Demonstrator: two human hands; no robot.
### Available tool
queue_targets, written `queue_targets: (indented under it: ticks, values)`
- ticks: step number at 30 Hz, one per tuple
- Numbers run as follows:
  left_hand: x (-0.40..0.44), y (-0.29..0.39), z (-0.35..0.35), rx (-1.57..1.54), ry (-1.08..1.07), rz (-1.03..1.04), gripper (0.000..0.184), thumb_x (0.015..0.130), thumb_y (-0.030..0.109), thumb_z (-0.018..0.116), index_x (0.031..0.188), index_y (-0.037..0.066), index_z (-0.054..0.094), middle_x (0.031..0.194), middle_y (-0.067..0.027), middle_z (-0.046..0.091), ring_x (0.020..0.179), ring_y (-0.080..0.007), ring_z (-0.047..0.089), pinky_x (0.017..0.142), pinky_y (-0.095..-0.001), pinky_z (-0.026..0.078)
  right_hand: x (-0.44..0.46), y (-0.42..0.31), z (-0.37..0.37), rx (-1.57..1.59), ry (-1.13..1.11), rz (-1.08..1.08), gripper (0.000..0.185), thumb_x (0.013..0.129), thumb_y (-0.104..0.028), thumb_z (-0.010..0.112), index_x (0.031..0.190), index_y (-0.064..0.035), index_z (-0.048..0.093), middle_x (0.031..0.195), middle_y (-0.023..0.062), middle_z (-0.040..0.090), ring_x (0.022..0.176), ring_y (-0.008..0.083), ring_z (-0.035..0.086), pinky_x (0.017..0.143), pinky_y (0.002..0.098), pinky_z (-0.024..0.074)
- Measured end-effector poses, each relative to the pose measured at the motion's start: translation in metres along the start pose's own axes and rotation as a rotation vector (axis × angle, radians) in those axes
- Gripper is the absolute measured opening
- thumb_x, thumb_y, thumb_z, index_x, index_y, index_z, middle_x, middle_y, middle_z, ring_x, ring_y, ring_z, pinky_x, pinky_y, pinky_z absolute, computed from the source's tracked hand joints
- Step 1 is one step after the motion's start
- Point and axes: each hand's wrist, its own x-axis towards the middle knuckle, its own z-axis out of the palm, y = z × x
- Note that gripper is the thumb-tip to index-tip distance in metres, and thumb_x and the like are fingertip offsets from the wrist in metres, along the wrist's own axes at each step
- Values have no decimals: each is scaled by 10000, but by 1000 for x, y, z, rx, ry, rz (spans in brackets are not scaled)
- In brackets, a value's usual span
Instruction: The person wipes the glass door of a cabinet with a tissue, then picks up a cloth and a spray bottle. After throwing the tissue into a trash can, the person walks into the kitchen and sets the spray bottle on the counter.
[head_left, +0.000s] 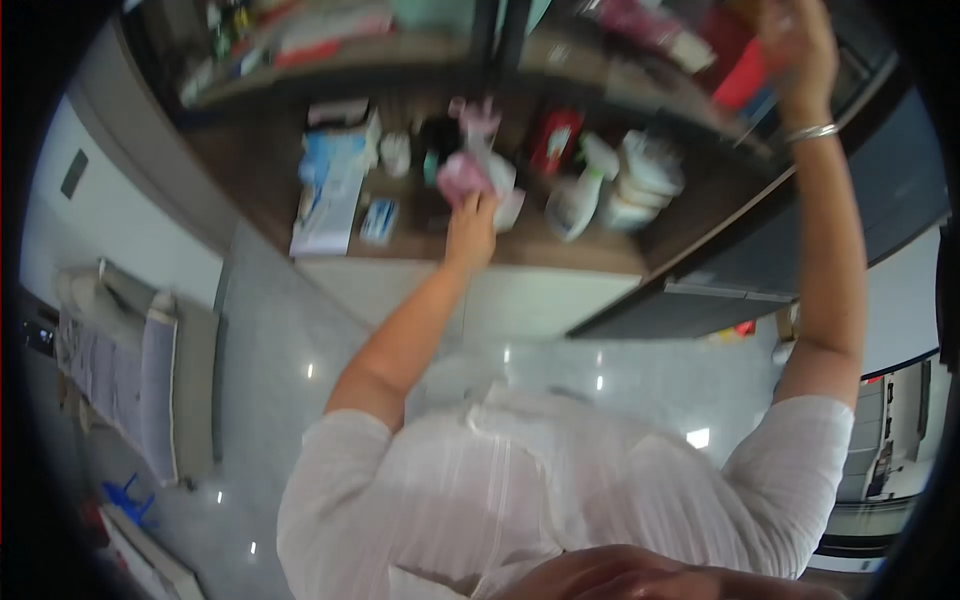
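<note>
My left hand [473, 232] reaches onto the wooden shelf, its fingers closed on a pink item [464, 178] that looks soft. White items touch or lie just behind it; their outlines are blurred. Raised at the upper right, my right hand [800, 55] is smeared by motion beside the glass-fronted upper cabinet [610, 60], near a red object [742, 76]. Whether it holds anything is not clear. A silver bracelet [813, 131] circles my right wrist.
Along the shelf [410, 243] stand a white spray bottle [575, 203], stacked white containers [640, 185], a red container [553, 140], a small blue-and-white box [379, 220] and papers [330, 205]. A grey sofa [125, 370] is at the far left.
</note>
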Motion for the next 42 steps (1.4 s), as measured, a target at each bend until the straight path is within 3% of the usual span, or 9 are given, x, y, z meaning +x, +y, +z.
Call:
queue_targets:
  ticks: [4,7,13,17,26,28,29,33,42]
  values:
    - [105,58,-7,-329,306,163,366,866,33,611,1225,39,540,1207,-249,538,1041,-454,547,930,-500,453,41,57,-30,-94,192,-251,164,784,-46,684,920,-77,597,896,130,597,853,346,591,734,414,492]
    - [134,100,-30,-664,273,27,553,896,63,647,1397,38,414,1268,-190,547,1030,-272,595,913,-383,485,28,41,-29,-77,84,-300,204,742,-34,662,931,-62,590,899,111,583,840,309,577,736,404,480]
    - [158,132,-101,-1482,185,-116,620,903,37,575,1470,48,324,1317,-125,541,1122,-211,567,933,-334,429,50,-3,-19,-139,-133,-689,222,797,-103,583,1019,-95,581,963,69,572,894,245,574,790,372,474]
    - [157,139,-146,-1591,11,-68,372,932,47,559,1286,52,443,1282,-108,539,1184,-228,555,950,-333,418,141,6,-29,-276,96,-593,220,799,-87,588,1017,-113,601,990,71,589,925,264,584,811,375,487]
    - [165,118,-169,-1779,-229,-128,258,926,23,572,1151,52,450,1168,-78,533,1221,-256,555,954,-355,428,301,1,-51,-157,578,-155,143,929,-151,560,923,-18,612,931,227,634,899,421,609,809,447,498]
    - [165,117,-174,-1758,-264,-113,262,930,21,562,1162,56,447,1195,-79,532,1225,-258,553,954,-361,426,257,-58,-45,-48,394,8,183,925,-152,544,826,-19,621,887,209,645,899,402,624,806,446,503]
    - [164,114,-173,-1752,-281,-96,265,932,21,558,1170,57,447,1221,-81,530,1227,-259,553,954,-363,426,228,-45,-16,-182,344,-34,105,899,-164,639,973,-92,656,874,151,642,807,330,631,698,426,525]
    - [161,109,-177,-1719,-366,-90,300,936,18,535,1217,67,442,1299,-90,527,1229,-249,553,944,-351,427,90,-92,7,-52,-69,-276,107,867,-89,637,962,-58,599,887,154,610,834,349,610,706,434,502]
    - [121,124,-206,-1335,-289,-27,527,889,-52,571,1392,28,437,1334,-77,556,1279,-198,508,1071,-361,394,42,-173,-30,139,-135,-542,353,771,-171,627,1109,-71,608,937,76,562,820,237,585,711,355,488]
